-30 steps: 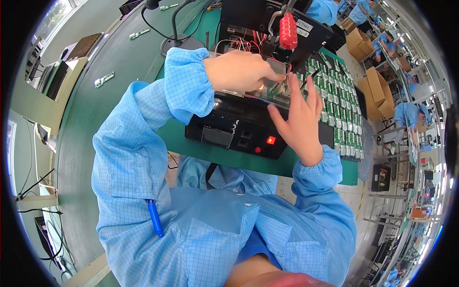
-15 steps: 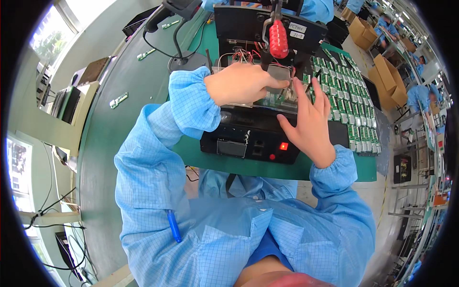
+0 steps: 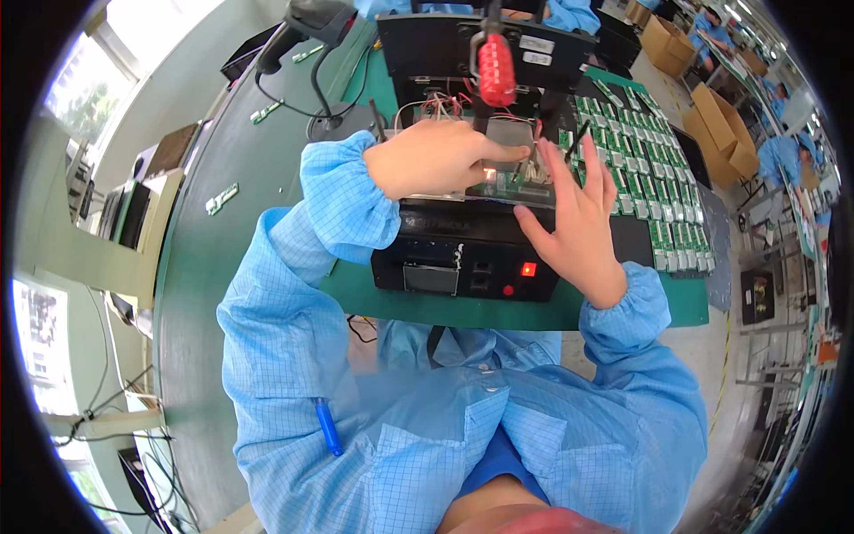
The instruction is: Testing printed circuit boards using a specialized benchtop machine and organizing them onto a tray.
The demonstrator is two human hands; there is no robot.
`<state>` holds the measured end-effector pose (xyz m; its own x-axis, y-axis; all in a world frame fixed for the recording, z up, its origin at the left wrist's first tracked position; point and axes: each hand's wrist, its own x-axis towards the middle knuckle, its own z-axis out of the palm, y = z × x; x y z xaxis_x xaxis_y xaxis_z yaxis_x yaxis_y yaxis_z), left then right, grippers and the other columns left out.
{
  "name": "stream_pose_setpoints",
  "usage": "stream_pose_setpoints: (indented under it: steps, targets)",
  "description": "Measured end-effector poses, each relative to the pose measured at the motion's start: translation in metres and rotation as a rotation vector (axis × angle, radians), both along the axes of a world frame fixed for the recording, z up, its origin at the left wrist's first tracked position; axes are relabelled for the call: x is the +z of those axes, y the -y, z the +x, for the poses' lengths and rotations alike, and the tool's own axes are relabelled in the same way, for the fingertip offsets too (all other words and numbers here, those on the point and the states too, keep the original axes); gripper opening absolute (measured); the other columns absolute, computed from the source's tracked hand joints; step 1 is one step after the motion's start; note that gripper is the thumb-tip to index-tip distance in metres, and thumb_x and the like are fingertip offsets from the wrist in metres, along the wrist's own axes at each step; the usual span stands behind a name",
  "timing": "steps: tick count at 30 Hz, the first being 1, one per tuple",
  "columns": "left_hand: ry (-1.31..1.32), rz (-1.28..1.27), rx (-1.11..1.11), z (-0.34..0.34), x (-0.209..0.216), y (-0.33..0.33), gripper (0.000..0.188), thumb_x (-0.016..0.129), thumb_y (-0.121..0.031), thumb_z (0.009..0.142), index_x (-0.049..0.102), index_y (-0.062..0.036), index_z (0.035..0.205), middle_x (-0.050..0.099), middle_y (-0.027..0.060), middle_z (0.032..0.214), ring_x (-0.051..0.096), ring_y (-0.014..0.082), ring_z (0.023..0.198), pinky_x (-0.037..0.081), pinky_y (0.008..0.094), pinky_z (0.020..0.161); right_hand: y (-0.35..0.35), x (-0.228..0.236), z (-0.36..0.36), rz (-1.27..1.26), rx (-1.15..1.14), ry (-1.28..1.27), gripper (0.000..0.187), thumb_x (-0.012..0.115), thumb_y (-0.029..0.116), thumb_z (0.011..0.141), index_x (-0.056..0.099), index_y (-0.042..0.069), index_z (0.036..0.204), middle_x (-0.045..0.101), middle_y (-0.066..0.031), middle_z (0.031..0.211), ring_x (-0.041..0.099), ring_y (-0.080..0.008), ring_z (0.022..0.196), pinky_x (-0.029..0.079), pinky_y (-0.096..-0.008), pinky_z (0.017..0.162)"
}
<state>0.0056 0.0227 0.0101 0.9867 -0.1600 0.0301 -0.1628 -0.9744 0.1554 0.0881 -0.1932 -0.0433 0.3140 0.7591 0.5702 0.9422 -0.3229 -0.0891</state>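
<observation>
A black test fixture [image 3: 471, 254] with a small screen and a lit red button stands on the green mat in front of me. On its top lies a green circuit board [image 3: 520, 189] under a clear plate. My left hand [image 3: 440, 158] lies across the fixture top, its fingers pressing on the board. My right hand [image 3: 574, 218] rests at the board's right edge, fingers spread and touching it. A red-knobbed lever [image 3: 496, 67] rises behind the board.
Rows of several small green circuit boards [image 3: 654, 178] lie on a tray to the right. A black handheld scanner on a stand [image 3: 307, 27] is at the back left. Cardboard boxes [image 3: 721, 125] and other workers in blue are far right.
Both hands stay on the board at the fixture top; my right hand has flattened and shifted slightly over its right edge. The view has drifted so the fixture sits more central.
</observation>
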Motion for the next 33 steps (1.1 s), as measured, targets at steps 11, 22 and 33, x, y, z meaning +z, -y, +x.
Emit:
stream_pose_setpoints:
  steps: [11,22,33]
  targets:
    - [0.258,-0.167,-0.013,-0.005,-0.002,0.001,0.055,0.057,-0.008,0.083,0.058,-0.0255,0.135,0.06,0.0171,0.068,0.06,0.0345,0.06,0.05,0.0439,0.059,0.004,-0.003,0.005,0.255,-0.061,-0.057,0.083,0.072,0.026,0.081,0.03,0.002,0.149,0.04,-0.0124,0.15,0.021,-0.0423,0.142,0.02,-0.0534,0.111]
    - [0.143,-0.056,-0.036,-0.001,-0.002,0.003,0.042,0.06,-0.019,0.088,0.062,-0.0232,0.131,0.062,0.0187,0.069,0.061,0.0365,0.064,0.051,0.0449,0.062,-0.004,-0.001,-0.007,-0.079,-0.028,0.011,0.085,0.076,0.032,0.078,0.034,0.0,0.146,0.045,-0.0146,0.146,0.023,-0.0399,0.143,0.018,-0.0548,0.112]
    - [0.101,-0.102,-0.005,-0.001,0.0,0.004,0.05,0.055,-0.009,0.085,0.062,-0.0271,0.131,0.06,0.0172,0.066,0.059,0.0354,0.06,0.05,0.0448,0.062,-0.01,-0.01,-0.003,0.047,-0.038,-0.009,0.088,0.073,0.034,0.081,0.03,0.0,0.149,0.046,-0.0126,0.146,0.021,-0.0401,0.145,0.014,-0.0595,0.112]
